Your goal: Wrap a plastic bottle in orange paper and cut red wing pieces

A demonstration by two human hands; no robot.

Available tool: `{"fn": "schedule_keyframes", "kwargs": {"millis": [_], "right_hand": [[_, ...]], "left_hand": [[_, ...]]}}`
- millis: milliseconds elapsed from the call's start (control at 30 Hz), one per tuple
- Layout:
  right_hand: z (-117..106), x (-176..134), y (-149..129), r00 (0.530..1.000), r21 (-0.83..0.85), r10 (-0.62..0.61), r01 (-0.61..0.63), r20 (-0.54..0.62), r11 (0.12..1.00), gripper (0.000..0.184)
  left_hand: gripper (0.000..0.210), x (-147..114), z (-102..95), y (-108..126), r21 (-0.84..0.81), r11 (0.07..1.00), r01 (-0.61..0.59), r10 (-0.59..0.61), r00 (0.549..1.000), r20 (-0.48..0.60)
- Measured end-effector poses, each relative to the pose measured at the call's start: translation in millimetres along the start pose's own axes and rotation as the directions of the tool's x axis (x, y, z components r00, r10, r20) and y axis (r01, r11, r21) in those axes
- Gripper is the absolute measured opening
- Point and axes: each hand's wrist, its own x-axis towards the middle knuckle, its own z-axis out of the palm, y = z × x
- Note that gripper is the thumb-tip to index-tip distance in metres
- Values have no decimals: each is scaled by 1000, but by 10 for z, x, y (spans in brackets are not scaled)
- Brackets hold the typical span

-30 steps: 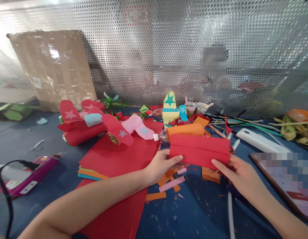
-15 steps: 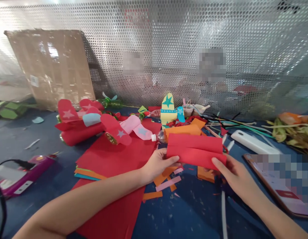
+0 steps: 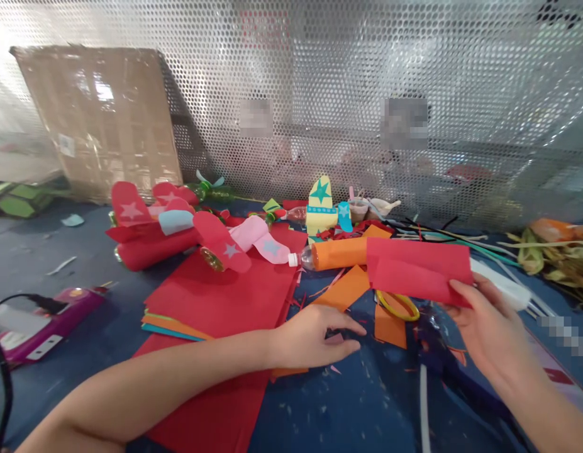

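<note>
My right hand (image 3: 489,324) pinches the right end of a folded piece of red paper (image 3: 418,264), thumb on top. Behind the paper's left end lies a plastic bottle (image 3: 307,258) with a white cap, its body wrapped in orange paper (image 3: 341,253). My left hand (image 3: 314,333) holds nothing; its thumb and fingers are apart just over the table, near orange paper strips (image 3: 345,289). Yellow-handled scissors (image 3: 397,306) lie partly under the red paper, the blades hidden. A dark blue glue gun (image 3: 442,352) with a white glue stick rests beside my right hand.
A stack of red sheets (image 3: 201,384) lies under my left forearm. Paper-covered bottle planes (image 3: 154,251) stand behind it. A purple power strip (image 3: 55,327) is at the left, a phone (image 3: 565,377) at the right, and a cardboard sheet (image 3: 102,126) leans against the perforated metal panel (image 3: 319,75).
My left hand has let go of the red paper and come down toward the table. My right hand has carried the paper to the right, uncovering the orange-wrapped bottle and the scissors.
</note>
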Motion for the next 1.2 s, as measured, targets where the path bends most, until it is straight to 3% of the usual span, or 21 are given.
{"fn": "schedule_keyframes", "kwargs": {"millis": [100, 167, 233, 333, 367, 433, 567, 667, 767, 867, 1033, 1200], "right_hand": [[-3, 29, -11, 999, 10, -2, 2, -32, 1000, 43], [-2, 8, -7, 1000, -25, -4, 4, -23, 1000, 53], [4, -34, -5, 1000, -104, -1, 4, 21, 995, 55], [21, -107, -18, 994, -251, 37, -11, 99, 968, 36], [27, -128, -27, 992, -290, 57, -23, 109, 957, 32], [40, -158, -47, 992, -339, 84, -48, 93, 940, 31], [55, -180, -77, 992, -388, 115, -90, 42, 917, 33], [54, -177, -73, 990, -386, 130, -101, 49, 917, 33], [56, -172, -59, 990, -376, 133, -104, 52, 921, 34], [66, -180, -51, 992, -339, 120, -100, 40, 935, 37], [65, -169, -12, 993, -216, 114, -108, 16, 970, 45], [71, -121, -21, 998, -71, 60, -60, -3, 996, 56]], "left_hand": [[22, 26, -251, 108, 421, 906, 46, -58, 998, 16], [31, -3, -481, 161, 696, 694, 183, -267, 964, 13], [34, -70, -710, 182, 757, 600, 257, -372, 928, -20], [45, -180, -977, 161, 808, 492, 324, -503, 863, -39], [58, -203, -1037, 147, 815, 482, 321, -572, 820, 16], [78, -220, -1115, 119, 813, 496, 305, -623, 777, 88], [89, -181, -1147, 85, 796, 517, 314, -696, 696, 178], [93, -152, -1140, 88, 793, 510, 333, -721, 668, 183], [84, -140, -1155, 99, 788, 527, 319, -721, 658, 216], [73, -145, -1178, 83, 767, 556, 320, -700, 678, 224], [59, -191, -1215, 45, 755, 535, 379, -654, 752, 86], [54, -212, -1345, 151, 742, 545, 390, -607, 794, 28]]}}
